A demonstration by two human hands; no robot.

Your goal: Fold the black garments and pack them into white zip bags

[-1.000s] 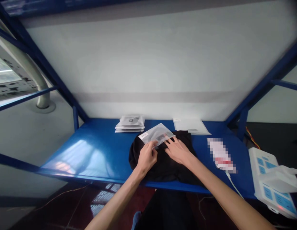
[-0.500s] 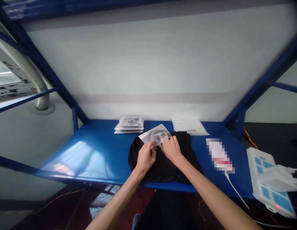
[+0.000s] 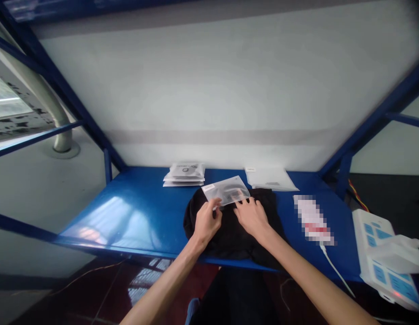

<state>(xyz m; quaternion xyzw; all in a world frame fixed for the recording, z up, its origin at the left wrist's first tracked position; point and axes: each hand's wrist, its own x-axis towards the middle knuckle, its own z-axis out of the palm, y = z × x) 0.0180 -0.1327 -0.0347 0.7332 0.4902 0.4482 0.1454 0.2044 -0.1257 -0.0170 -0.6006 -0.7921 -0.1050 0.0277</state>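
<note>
A clear, frosted plastic bag [image 3: 227, 188] with a small white label at its left corner lies over a folded black cloth [image 3: 229, 237] at the front of the blue table. My left hand [image 3: 208, 221] pinches the bag's lower edge between thumb and fingers. At the bag's lower right edge is my right hand [image 3: 252, 217], its fingers spread and stretched forward. One fingertip shows through the clear plastic; whether it is inside or beneath the bag I cannot tell. The cloth lies under both hands.
Several filled, printed plastic packets [image 3: 185, 174] are stacked at the back left of the blue table [image 3: 104, 216]. More flat bags [image 3: 270, 178] lie at the back right. A pixelated, phone-shaped item [image 3: 314, 221] with a white cable and a power strip [image 3: 381, 257] are on the right.
My right hand has shifted slightly right along the bag's lower edge, its fingers more spread. My left hand still pinches the bag. The whole view has shifted a little.
</note>
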